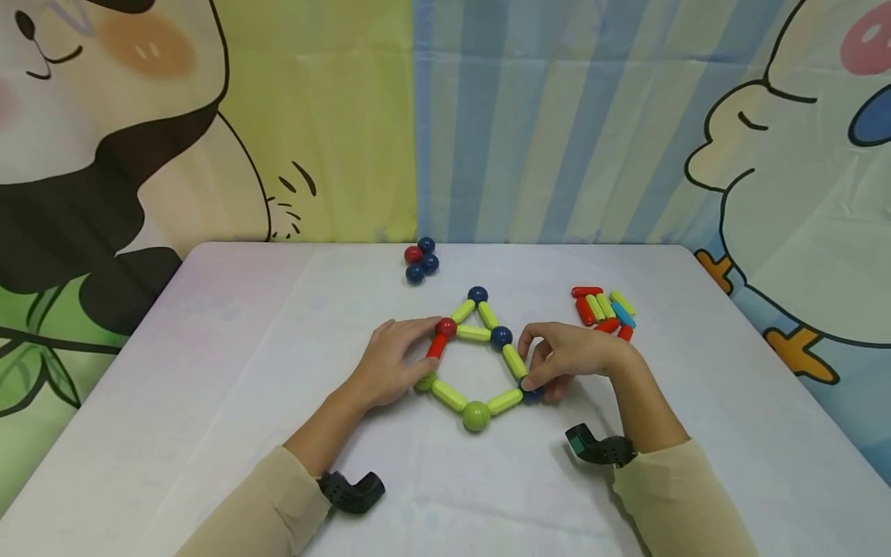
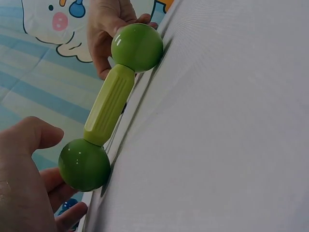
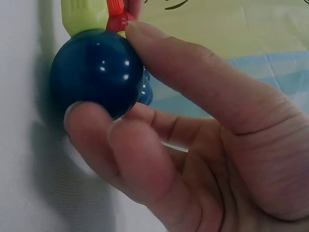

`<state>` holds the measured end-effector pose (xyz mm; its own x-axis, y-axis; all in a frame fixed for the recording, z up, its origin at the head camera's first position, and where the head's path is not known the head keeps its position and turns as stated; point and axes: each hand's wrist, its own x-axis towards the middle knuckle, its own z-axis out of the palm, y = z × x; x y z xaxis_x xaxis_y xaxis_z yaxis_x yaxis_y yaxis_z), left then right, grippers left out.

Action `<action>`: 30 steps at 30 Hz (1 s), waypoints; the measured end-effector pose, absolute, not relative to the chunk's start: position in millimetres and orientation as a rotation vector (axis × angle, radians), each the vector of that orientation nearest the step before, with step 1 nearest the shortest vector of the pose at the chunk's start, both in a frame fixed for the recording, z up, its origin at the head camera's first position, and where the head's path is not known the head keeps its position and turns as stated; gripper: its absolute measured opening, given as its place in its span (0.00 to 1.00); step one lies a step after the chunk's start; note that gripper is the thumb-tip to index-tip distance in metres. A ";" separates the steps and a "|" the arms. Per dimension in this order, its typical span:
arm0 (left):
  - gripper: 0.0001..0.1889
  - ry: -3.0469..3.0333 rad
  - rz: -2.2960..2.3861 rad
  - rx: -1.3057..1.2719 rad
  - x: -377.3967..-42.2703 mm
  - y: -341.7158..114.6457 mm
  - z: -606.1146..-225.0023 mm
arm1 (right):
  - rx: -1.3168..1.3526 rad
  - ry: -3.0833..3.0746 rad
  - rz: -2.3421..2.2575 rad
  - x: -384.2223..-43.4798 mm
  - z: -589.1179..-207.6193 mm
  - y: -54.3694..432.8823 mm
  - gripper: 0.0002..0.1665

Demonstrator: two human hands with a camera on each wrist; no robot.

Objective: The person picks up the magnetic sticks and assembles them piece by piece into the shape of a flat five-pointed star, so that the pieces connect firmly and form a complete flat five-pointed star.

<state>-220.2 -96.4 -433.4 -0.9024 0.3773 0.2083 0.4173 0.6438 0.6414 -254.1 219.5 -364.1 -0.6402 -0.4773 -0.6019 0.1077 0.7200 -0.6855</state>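
A flat frame of balls and short rods lies on the white table, a triangle joined above a five-sided loop. My left hand [image 1: 391, 362] is at its left side, fingertips at the red ball [image 1: 446, 329]. The left thumb is over the lower end of the red rod [image 1: 437, 346], just above the left green ball [image 2: 85, 165]. My right hand [image 1: 576, 354] pinches the blue ball [image 3: 94, 72] at the loop's right corner between thumb and fingers. A lime rod [image 1: 514, 361] runs from that ball up to another blue ball [image 1: 501, 336]. The front green ball [image 1: 476, 416] sits nearest me.
Loose blue balls [image 1: 414, 274] and one red ball [image 1: 413, 254] cluster near the table's back edge. At the right lies a pile of red, lime and blue rods [image 1: 604, 305]. A cartoon-printed cloth [image 1: 543, 116] hangs behind the table [image 1: 209, 348].
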 end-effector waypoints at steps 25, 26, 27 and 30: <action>0.34 -2.833 -1.076 -0.644 -221.0 -95.2 -433.7 | -0.243 2.412 -1.033 -259.1 -348.0 255.7 0.21; 0.34 -2.832 -1.078 -0.643 -221.0 -95.2 -433.8 | -0.230 2.424 -1.036 -259.0 -346.4 260.4 0.22; 0.34 -2.828 -1.079 -0.646 -220.8 -95.1 -433.7 | -0.214 2.441 -1.040 -258.9 -344.7 265.2 0.23; 0.34 -2.817 -1.088 -0.647 -220.1 -94.9 -433.1 | -0.146 2.538 -1.048 -258.8 -340.8 279.7 0.25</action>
<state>-220.1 -94.9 -433.1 -0.9108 0.3634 0.1959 0.4007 0.6644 0.6309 -258.8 279.7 -340.8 -0.9188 -0.2397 -0.3135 0.0512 0.7153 -0.6970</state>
